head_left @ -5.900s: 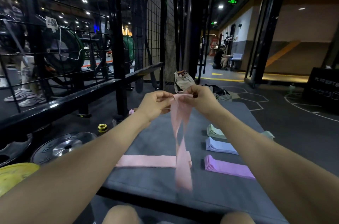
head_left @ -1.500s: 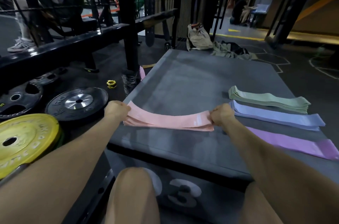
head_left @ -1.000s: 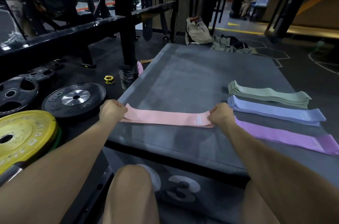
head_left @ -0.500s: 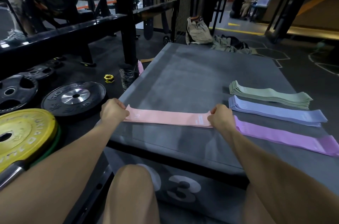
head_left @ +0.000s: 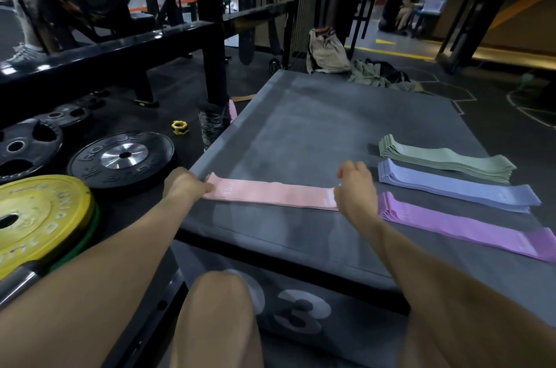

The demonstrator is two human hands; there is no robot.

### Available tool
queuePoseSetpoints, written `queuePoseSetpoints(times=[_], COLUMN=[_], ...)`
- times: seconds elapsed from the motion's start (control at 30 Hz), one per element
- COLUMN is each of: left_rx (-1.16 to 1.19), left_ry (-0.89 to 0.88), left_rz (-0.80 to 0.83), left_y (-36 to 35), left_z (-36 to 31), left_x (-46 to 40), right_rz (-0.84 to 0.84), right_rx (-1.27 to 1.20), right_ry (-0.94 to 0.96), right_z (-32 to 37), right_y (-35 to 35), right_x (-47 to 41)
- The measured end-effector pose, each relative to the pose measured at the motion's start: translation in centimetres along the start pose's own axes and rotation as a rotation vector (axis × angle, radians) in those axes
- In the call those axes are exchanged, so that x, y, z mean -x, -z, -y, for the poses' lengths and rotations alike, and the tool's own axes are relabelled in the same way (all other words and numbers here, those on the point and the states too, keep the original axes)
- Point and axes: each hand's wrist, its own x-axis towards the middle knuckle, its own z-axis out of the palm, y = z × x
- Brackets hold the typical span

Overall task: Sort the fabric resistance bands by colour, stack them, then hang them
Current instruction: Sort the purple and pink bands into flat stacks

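Note:
A flat stack of pink bands (head_left: 270, 194) lies across the near part of the grey box top (head_left: 301, 132). My left hand (head_left: 185, 184) pinches its left end at the box's left edge. At the stack's right end sits my right hand (head_left: 355, 190), knuckles up and fingers curled; its grip on the band is hidden. To the right lie three more stacks, side by side: green bands (head_left: 445, 161) farthest, blue bands (head_left: 457, 187) in the middle, purple bands (head_left: 466, 224) nearest.
On the floor to the left lie a yellow weight plate (head_left: 33, 217), black plates (head_left: 120, 157) and a yellow collar (head_left: 180, 127). A black rack post (head_left: 210, 36) stands by the box's left side. A beige bag (head_left: 326, 51) lies beyond. A person sits far back.
The pink band held up 5.9 s ago now lies on the pink stack. Both hands lowered and flattened the stack on the box. My right hand has risen slightly at its end.

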Motion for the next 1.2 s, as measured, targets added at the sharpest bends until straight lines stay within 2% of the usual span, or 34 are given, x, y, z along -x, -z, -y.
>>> queuePoseSetpoints(times=[0.07,0.13,0.2,0.27,0.33,0.6,0.87,1.07,1.2], left_rx=[-0.043,-0.074,-0.073,-0.075,-0.102,-0.180,-0.210,-0.073,-0.129], left_ry=[0.000,0.009,0.028,0.038,0.034,0.019,-0.045,0.064,0.064], left_rz=[0.026,0.048,0.062,0.069,0.079,0.088,0.137,0.139,0.163], left_y=[0.2,0.4,0.6,0.6,0.6,-0.1,-0.3,0.0,-0.2], left_z=[0.0,-0.2,-0.2,-0.1,0.0,-0.4,-0.7,-0.3,-0.9], left_x=[-0.1,-0.2,-0.4,-0.5,-0.7,-1.6,-1.6,-1.7,-1.3], right_rz=[0.054,0.203,0.326,0.371,0.372,0.351,0.402,0.427,0.434], right_rx=[-0.048,-0.101,-0.073,0.009,0.059,-0.050,-0.025,-0.010,-0.012], right_ry=[0.157,0.367,0.553,0.631,0.628,0.502,0.506,0.512,0.506], right_z=[2.1,4.4,6.0,6.5,6.0,4.8,4.7,4.7,4.7], right_y=[-0.3,-1.1,-2.3,-3.3,-3.9,-4.3,-3.8,-3.6,-3.6], right_x=[0.3,0.9,1.6,1.8,1.7,1.9,1.9,1.6,1.4])
